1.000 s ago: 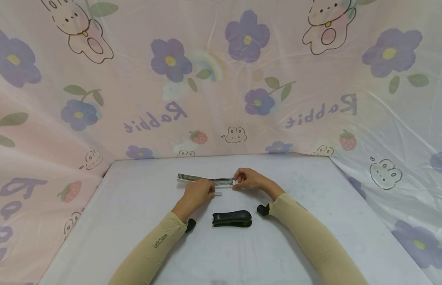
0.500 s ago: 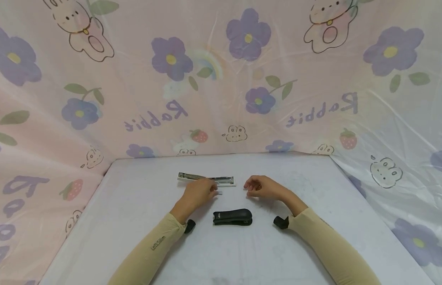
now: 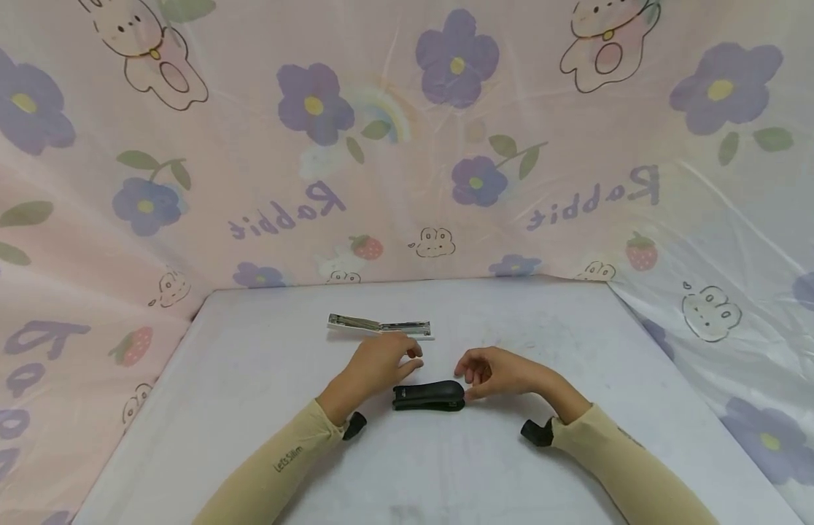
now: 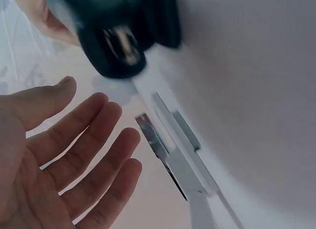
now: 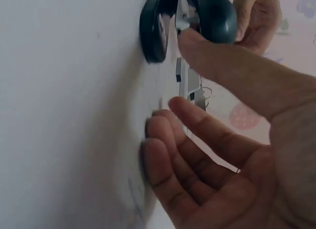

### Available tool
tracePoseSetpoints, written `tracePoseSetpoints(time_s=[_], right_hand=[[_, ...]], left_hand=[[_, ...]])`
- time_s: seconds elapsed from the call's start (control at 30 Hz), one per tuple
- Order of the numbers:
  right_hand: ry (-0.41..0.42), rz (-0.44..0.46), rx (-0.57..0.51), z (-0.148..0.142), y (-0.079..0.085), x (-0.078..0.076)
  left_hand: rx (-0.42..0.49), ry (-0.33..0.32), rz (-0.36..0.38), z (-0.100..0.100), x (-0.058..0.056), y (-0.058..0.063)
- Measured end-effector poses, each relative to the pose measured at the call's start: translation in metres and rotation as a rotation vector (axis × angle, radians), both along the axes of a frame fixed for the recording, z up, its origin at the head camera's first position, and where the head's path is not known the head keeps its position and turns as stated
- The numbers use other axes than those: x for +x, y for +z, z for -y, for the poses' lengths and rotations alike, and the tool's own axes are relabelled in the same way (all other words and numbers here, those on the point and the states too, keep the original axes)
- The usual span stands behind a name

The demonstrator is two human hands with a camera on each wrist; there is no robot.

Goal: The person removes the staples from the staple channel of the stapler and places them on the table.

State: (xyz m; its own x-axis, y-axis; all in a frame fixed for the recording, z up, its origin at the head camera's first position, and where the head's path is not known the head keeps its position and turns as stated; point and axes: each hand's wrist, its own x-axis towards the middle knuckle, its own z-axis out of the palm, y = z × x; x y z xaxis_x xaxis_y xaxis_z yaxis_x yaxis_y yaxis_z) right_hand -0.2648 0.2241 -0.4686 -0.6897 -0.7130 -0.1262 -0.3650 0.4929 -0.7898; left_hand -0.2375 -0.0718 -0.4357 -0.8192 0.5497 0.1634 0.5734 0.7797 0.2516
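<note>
A white-covered desk (image 3: 203,437) stands enclosed by a pink curtain (image 3: 394,211) printed with purple flowers, rabbits and three visible strawberries; "Rabbit" appears in mirror writing twice across the back. Two bare hands work between two beige sleeves, the left sleeve (image 3: 269,470) lettered "Let's Slim." One black stapler (image 3: 428,396) lies near the middle of the desk, the light marking on it too small to read. Farther back lies one silver-and-white hinged tool (image 3: 407,328), with one small grey bar (image 4: 187,130) just beside it. The left hand (image 3: 378,361), fingers spread, holds nothing behind the stapler. The right hand (image 3: 505,373), fingers loosely bent and thumb extended, is at the stapler's right end; whether they touch cannot be told.
</note>
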Motion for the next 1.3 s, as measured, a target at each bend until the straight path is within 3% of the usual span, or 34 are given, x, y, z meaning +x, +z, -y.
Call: tracePoseSetpoints(time_s=[0.27,0.57,0.9,1.3], right_hand=[[0.009,-0.024,0.031,0.002,0.002,0.012],[-0.076,-0.115,0.035,0.008,-0.010,0.027],[-0.083,-0.173,0.015,0.015,-0.018,0.033],[-0.096,-0.131,-0.014,0.018,-0.018,0.034]], left_hand=[[-0.018,-0.093,0.044,-0.015,0.019,0.001],[-0.033,-0.143,0.012,-0.025,0.028,-0.004],[-0.078,-0.141,0.006,-0.032,0.032,-0.011],[-0.108,-0.118,-0.053,-0.036,0.035,-0.015]])
